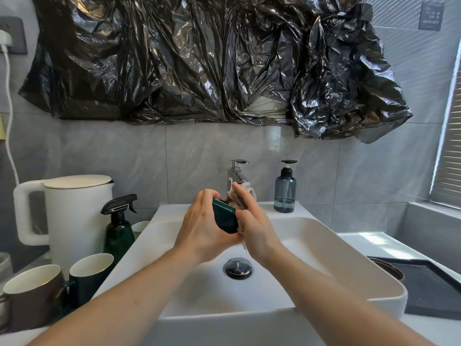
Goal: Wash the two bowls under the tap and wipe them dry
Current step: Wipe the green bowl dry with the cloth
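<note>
A small dark green bowl is held on its side above the white sink, just in front of the chrome tap. My left hand grips the bowl from the left and underneath. My right hand presses a crumpled pale cloth into the bowl's open side. No water stream shows from the tap. A second bowl, brown-rimmed, lies partly hidden under a dark tray at the right.
Left of the sink stand a white kettle, a dark spray bottle and two cups. A blue soap dispenser sits right of the tap. The dark tray lies on the right counter. The drain plug is central.
</note>
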A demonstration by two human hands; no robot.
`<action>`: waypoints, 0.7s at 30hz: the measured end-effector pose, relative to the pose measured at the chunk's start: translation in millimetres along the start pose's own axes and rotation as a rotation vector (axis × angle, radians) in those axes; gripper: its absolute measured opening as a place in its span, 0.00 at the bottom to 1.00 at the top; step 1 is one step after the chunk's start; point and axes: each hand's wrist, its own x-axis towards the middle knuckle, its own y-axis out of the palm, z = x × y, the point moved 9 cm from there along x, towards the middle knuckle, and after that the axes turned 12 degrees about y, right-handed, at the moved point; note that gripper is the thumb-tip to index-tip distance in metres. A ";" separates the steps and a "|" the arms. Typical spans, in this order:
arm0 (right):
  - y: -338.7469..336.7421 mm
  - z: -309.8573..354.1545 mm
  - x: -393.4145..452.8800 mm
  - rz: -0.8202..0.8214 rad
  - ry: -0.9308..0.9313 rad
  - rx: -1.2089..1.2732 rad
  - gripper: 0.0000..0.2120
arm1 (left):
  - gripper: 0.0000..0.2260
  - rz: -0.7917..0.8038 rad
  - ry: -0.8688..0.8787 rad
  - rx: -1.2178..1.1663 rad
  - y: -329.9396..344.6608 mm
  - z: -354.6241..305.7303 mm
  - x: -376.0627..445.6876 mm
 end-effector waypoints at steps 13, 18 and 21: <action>-20.6 -2.9 -2.9 -0.127 0.101 -0.064 0.26 | 0.37 0.067 0.259 0.057 12.9 -23.8 -2.9; -15.0 8.1 -3.8 -0.108 0.025 0.105 0.31 | 0.37 0.065 0.173 0.053 11.9 -13.2 -0.5; -20.9 6.6 -3.0 -0.170 0.014 0.081 0.30 | 0.37 0.070 0.214 0.050 12.1 -16.1 -0.7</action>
